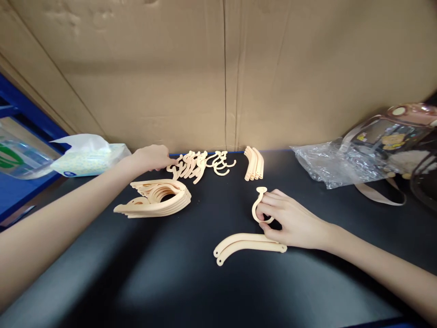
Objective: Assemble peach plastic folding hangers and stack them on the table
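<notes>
The hook piece (260, 203), a pale peach plastic loop with a small round tab at its far end, stands upright just right of the middle of the black tabletop (191, 291), and we pinch its lower curve with our right hand (290, 221). The fingers of that hand are bent and drawn together around the loop, the thumb under it, and the heel of the hand rests on the tabletop. Just near of the hand lie two curved hanger arms (247, 244), side by side and touching, their right ends under our fingers.

Our left hand (152, 157) reaches to the far left, fingers loosely curled and pointing right, the fingertips touching the left edge of a loose heap of hooks (201, 165) by the far edge of the tabletop. We cannot tell whether it grips one of them. Near of that hand sits a stack of curved hanger bodies (159, 200), nested on one another. Right of the heap of hooks lies a small bundle of curved arms (254, 168), packed together.

At the far left a pack of tissues (90, 157) lies beside a clear plastic bottle (17, 155). At the far right we see a crumpled clear plastic bag (327, 166) and a transparent brown-trimmed bag (396, 141) with a strap. A cardboard wall (218, 73) closes off the far side.
</notes>
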`<action>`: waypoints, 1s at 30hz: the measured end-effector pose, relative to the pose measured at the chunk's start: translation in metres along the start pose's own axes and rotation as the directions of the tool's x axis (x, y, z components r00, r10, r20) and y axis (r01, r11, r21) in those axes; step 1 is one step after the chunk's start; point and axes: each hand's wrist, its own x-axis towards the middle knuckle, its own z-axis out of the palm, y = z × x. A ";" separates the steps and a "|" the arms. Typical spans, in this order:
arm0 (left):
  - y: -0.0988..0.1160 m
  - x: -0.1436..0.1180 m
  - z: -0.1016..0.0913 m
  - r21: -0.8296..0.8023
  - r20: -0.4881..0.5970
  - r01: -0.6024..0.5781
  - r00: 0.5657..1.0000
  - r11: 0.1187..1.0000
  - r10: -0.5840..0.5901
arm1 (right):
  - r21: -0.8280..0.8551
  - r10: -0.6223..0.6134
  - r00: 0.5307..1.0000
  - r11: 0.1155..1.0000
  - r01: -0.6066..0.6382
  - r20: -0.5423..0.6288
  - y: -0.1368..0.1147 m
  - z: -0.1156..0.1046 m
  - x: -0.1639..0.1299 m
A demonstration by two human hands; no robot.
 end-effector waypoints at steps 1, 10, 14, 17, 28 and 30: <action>0.000 0.003 0.001 0.015 0.033 0.021 0.999 1.000 -0.022 | -0.002 0.001 1.000 1.000 -0.001 0.003 0.000 0.000 0.000; -0.004 0.008 0.003 0.105 0.077 0.042 0.996 0.994 -0.050 | -0.034 0.005 1.000 0.999 -0.004 0.012 0.001 -0.003 0.000; -0.001 0.011 -0.005 0.136 -0.004 0.015 1.000 0.991 -0.015 | -0.031 0.010 1.000 0.999 -0.009 0.020 0.001 -0.003 0.001; 0.007 0.013 -0.010 0.122 -0.031 0.010 1.000 0.992 -0.007 | -0.028 0.012 1.000 1.000 -0.012 0.021 0.002 -0.002 0.001; 0.028 0.013 0.000 0.026 -0.006 0.068 0.998 0.997 -0.068 | -0.022 0.002 1.000 1.000 -0.002 -0.006 0.002 -0.001 -0.001; 0.033 0.010 0.000 -0.008 0.003 0.097 0.995 0.995 -0.097 | -0.023 0.000 1.000 1.000 0.000 -0.008 0.002 -0.001 -0.001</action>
